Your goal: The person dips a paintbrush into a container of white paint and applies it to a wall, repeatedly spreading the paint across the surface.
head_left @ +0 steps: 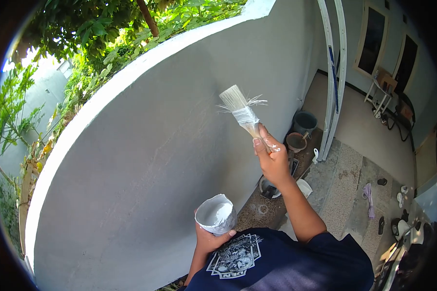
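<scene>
A paintbrush (244,112) with splayed, pale bristles is held up in my right hand (272,154), its fingers closed round the handle and flecked with white paint. The bristles point up and to the left, in front of the grey wall (145,160); whether they touch it cannot be made out. Lower down, my left hand (211,237) grips a paint-coated cup (218,216) from the side and below. The cup is upright, with white paint visible inside.
The wall's curved top edge (87,121) is white, with plants behind it. Buckets (304,123) and pots (296,141) stand at the wall's foot. Upright metal poles (331,87) rise at the right. Sandals (381,225) and a cloth (369,200) lie on the paving.
</scene>
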`<action>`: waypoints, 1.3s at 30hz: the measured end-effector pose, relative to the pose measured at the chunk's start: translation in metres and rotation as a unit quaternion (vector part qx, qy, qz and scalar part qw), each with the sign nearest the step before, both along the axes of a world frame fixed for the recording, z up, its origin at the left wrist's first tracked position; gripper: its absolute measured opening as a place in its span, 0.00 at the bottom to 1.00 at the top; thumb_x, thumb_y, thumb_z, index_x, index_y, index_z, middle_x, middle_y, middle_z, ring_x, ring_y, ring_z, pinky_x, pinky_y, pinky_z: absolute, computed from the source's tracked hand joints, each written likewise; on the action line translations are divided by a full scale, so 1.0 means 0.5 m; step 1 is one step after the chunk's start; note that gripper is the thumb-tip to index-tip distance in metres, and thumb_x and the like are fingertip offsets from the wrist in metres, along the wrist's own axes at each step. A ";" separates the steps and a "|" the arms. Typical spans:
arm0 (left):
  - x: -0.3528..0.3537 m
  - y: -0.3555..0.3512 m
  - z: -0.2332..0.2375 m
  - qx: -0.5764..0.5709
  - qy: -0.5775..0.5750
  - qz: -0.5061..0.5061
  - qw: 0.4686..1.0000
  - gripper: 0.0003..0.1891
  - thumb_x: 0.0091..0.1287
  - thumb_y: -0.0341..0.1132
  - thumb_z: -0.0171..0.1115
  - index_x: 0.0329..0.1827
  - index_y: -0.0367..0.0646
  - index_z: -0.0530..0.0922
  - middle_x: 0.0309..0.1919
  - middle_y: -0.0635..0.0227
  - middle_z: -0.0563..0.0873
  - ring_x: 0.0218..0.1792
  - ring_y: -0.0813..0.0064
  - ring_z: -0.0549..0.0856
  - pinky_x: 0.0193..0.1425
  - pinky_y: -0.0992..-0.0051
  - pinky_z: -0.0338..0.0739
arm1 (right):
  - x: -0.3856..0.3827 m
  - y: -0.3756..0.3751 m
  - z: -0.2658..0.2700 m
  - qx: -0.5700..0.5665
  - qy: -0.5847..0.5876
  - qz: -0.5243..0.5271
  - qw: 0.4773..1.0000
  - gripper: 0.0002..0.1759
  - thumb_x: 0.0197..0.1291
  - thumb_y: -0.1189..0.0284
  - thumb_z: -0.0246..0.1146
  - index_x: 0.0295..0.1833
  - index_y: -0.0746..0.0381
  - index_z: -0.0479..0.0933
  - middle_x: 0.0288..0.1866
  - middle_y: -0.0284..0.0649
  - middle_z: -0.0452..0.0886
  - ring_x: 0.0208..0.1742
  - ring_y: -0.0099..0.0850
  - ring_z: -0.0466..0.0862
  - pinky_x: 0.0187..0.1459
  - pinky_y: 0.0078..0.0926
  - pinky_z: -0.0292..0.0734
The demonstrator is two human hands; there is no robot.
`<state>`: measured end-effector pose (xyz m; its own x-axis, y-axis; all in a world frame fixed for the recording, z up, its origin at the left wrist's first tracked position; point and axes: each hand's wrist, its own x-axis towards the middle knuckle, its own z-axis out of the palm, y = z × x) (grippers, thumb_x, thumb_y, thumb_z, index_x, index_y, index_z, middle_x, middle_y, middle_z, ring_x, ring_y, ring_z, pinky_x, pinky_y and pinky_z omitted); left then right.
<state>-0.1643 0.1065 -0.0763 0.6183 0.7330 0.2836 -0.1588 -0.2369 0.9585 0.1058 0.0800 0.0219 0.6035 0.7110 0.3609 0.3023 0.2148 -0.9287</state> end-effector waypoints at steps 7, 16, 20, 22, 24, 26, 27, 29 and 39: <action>-0.013 -0.012 0.003 0.006 0.019 0.001 1.000 0.55 0.45 0.40 0.88 0.71 0.34 0.58 0.64 0.48 0.76 0.66 0.59 0.79 0.72 0.59 0.72 | -0.062 0.070 -0.264 0.025 -0.051 -0.021 0.998 0.26 0.76 0.71 0.59 0.73 0.72 0.69 0.66 0.61 0.80 0.67 0.45 0.83 0.64 0.30 0.76; -0.021 -0.016 0.000 0.003 0.005 0.002 1.000 0.55 0.46 0.39 0.88 0.72 0.34 0.58 0.64 0.49 0.76 0.67 0.59 0.79 0.72 0.59 0.71 | -0.031 -0.012 -0.415 -0.333 -0.087 0.078 0.936 0.24 0.70 0.66 0.60 0.69 0.60 0.78 0.54 0.61 0.85 0.58 0.56 0.85 0.60 0.37 0.79; -0.018 -0.024 0.006 -0.005 0.008 -0.012 1.000 0.55 0.46 0.39 0.88 0.72 0.34 0.58 0.64 0.49 0.76 0.67 0.59 0.79 0.72 0.59 0.71 | -0.030 0.015 -0.089 -0.110 -0.032 0.038 0.993 0.24 0.77 0.70 0.57 0.73 0.67 0.73 0.41 0.37 0.82 0.38 0.21 0.76 0.42 0.20 0.74; -0.012 -0.020 0.009 -0.014 0.009 -0.017 1.000 0.55 0.46 0.40 0.88 0.72 0.34 0.58 0.64 0.49 0.76 0.67 0.59 0.79 0.73 0.59 0.71 | -0.027 0.010 0.002 -0.015 -0.011 0.027 0.999 0.24 0.79 0.70 0.56 0.75 0.66 0.71 0.39 0.32 0.78 0.35 0.16 0.71 0.39 0.15 0.71; -0.010 -0.022 0.003 0.006 0.005 -0.031 0.999 0.55 0.46 0.40 0.88 0.71 0.34 0.58 0.64 0.49 0.76 0.67 0.59 0.78 0.73 0.59 0.71 | -0.040 -0.006 0.080 0.140 0.069 0.009 0.988 0.26 0.76 0.72 0.57 0.75 0.71 0.68 0.56 0.52 0.87 0.49 0.34 0.86 0.50 0.29 0.79; -0.009 -0.029 0.008 0.009 0.006 -0.034 0.999 0.55 0.46 0.41 0.88 0.71 0.34 0.58 0.64 0.49 0.76 0.67 0.59 0.78 0.72 0.59 0.71 | -0.046 0.016 0.024 0.111 0.051 0.014 0.992 0.27 0.77 0.71 0.57 0.76 0.70 0.66 0.54 0.51 0.87 0.48 0.33 0.86 0.50 0.29 0.78; -0.009 -0.029 0.012 0.014 0.005 -0.038 0.999 0.55 0.46 0.41 0.88 0.71 0.34 0.58 0.64 0.49 0.76 0.67 0.59 0.78 0.72 0.59 0.71 | -0.047 0.033 -0.023 0.083 0.031 0.020 0.996 0.29 0.77 0.71 0.57 0.78 0.69 0.63 0.51 0.51 0.87 0.47 0.33 0.86 0.49 0.28 0.78; -0.016 -0.030 0.010 0.008 0.010 -0.034 0.999 0.55 0.46 0.41 0.88 0.71 0.34 0.58 0.64 0.49 0.76 0.67 0.59 0.78 0.72 0.59 0.71 | -0.057 0.063 -0.167 0.047 -0.131 0.019 0.990 0.29 0.77 0.70 0.57 0.78 0.68 0.63 0.49 0.53 0.86 0.46 0.36 0.86 0.50 0.31 0.78; -0.059 -0.051 0.013 -0.042 0.033 0.038 0.998 0.55 0.45 0.41 0.89 0.70 0.33 0.59 0.63 0.49 0.78 0.66 0.59 0.80 0.72 0.60 0.72 | -0.085 -0.017 -0.417 -0.229 0.128 0.131 0.956 0.19 0.76 0.68 0.55 0.64 0.65 0.79 0.33 0.40 0.83 0.33 0.26 0.80 0.39 0.29 0.75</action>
